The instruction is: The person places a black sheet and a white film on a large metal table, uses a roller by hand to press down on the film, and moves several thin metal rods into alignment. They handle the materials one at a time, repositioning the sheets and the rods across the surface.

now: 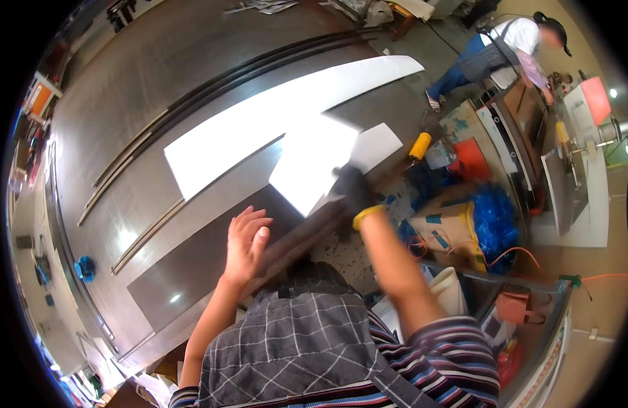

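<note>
My right hand (353, 187), in a black glove with a yellow cuff, is blurred by motion. It grips the right edge of a small white sheet (314, 160), which overlaps other pieces on the dark table (123, 88). My left hand (246, 241) is bare, its fingers apart and holding nothing, above a dark flat panel (185, 272). A long white curved sheet (253, 119) lies beyond the small one. Another white piece (382, 146) sticks out to the right of my glove.
Long dark strips (191, 102) run across the table's far side. A yellow-handled tool (420, 145) lies at the right edge. Further right are a cardboard box (443, 228), blue plastic wrap (494, 221) and an orange hose (518, 251). Another person (511, 47) bends over a workbench.
</note>
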A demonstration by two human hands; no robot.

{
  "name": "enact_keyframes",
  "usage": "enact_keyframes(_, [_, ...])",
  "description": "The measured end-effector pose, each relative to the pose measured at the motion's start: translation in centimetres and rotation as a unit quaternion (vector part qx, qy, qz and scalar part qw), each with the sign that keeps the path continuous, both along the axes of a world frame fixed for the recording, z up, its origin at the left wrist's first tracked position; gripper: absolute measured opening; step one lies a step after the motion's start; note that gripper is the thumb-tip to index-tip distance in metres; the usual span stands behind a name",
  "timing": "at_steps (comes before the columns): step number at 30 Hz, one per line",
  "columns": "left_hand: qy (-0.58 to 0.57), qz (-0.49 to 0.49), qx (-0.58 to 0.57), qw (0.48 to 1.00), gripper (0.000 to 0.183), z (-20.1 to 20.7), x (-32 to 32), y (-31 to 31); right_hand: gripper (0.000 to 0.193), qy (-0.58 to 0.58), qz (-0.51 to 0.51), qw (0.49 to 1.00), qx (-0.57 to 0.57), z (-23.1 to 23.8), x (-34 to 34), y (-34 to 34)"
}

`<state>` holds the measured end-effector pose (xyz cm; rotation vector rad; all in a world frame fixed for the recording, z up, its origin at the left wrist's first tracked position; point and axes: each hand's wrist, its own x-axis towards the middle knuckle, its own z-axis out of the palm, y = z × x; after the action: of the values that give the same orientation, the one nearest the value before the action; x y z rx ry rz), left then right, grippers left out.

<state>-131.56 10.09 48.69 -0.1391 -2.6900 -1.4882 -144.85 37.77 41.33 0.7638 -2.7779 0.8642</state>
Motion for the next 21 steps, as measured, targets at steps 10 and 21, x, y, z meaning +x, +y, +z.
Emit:
enact_keyframes(10, [-0.226, 0.124, 0.160, 0.953, 0.035, 4.6, -3.0, 2.7, 0.039, -0.204, 0.280, 0.512, -0.786, 23.3, -12.3, 22.7])
enact_keyframes(21, [-0.015, 0.441, 0.425, 0.790, 0.038, 1.3, 8.2, -13.9, 0.030, -0.009, -0.222, 0.973, -0.062, -3.9, -2.8, 5.9])
